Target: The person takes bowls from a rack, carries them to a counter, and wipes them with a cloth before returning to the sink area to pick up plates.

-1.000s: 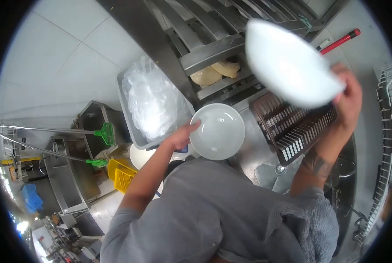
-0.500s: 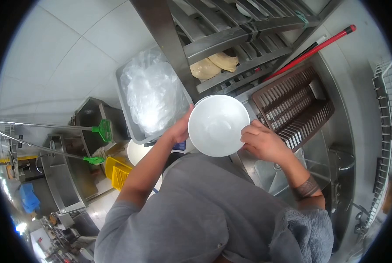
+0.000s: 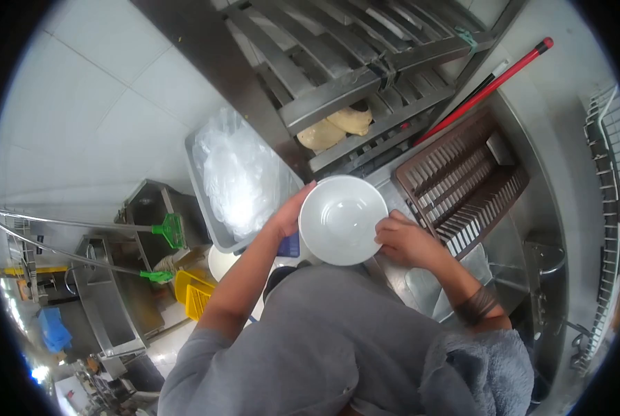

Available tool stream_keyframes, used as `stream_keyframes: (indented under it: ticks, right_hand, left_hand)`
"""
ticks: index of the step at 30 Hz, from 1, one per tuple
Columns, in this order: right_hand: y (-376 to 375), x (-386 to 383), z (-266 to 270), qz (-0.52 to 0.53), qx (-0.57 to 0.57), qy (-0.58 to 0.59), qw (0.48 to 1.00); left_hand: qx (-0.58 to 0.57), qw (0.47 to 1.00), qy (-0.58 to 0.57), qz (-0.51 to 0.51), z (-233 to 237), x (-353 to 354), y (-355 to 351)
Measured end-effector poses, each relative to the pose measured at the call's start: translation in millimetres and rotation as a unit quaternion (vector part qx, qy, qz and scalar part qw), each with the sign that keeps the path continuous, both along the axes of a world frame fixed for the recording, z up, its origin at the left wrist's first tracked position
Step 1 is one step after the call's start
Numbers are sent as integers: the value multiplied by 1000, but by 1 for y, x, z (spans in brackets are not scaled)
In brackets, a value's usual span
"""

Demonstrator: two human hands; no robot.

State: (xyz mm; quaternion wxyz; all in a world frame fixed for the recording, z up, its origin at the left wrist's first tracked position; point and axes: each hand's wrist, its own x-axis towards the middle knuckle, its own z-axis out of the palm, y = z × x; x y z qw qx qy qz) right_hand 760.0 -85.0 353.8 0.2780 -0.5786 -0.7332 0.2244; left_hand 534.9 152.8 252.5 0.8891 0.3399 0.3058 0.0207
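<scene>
Between my two hands I hold a white bowl (image 3: pixel 343 222), its open side facing up toward me. My left hand (image 3: pixel 292 215) grips its left side, with most of the fingers hidden behind and under it. On the right rim, my right hand (image 3: pixel 408 239) pinches the edge with curled fingers. Left of the bowl stands a grey tub (image 3: pixel 197 173) filled with clear plastic bags (image 3: pixel 244 180). To the right lies a brown dish rack (image 3: pixel 455 173) with slotted sides.
A slatted metal shelf (image 3: pixel 337 90) rises ahead, with yellowish rounded items (image 3: pixel 334 130) on a lower tier. A red pole (image 3: pixel 490 87) leans at the right. Green-headed mops (image 3: pixel 169 230), a yellow bucket (image 3: pixel 193 291) and steel sinks (image 3: pixel 109 298) are at the left.
The bowl and both hands sit slightly lower in view, and the bowl's inside shows at a somewhat different angle. My view has shifted a little, moving the shelf up and left.
</scene>
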Motion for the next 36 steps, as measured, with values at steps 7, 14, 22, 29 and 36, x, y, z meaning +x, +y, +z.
stream_keyframes:
  ticks: [7, 14, 22, 29, 36]
  right_hand:
    - [1, 11, -12, 22, -15, 6, 1000]
    - [18, 39, 25, 70, -89, 62, 992]
    - [195, 199, 138, -144, 222, 557, 787]
    - [381, 387, 155, -384, 206, 570, 696]
    - [448, 449, 146, -327, 211, 637, 666]
  left_hand:
    - [-18, 998, -7, -62, -5, 37, 32]
    - [-36, 971, 25, -236, -38, 69, 62]
    - [-55, 969, -9, -242, -2, 67, 49]
    - [4, 955, 3, -297, 22, 77, 48]
    - [35, 946, -9, -321, 2, 72, 53]
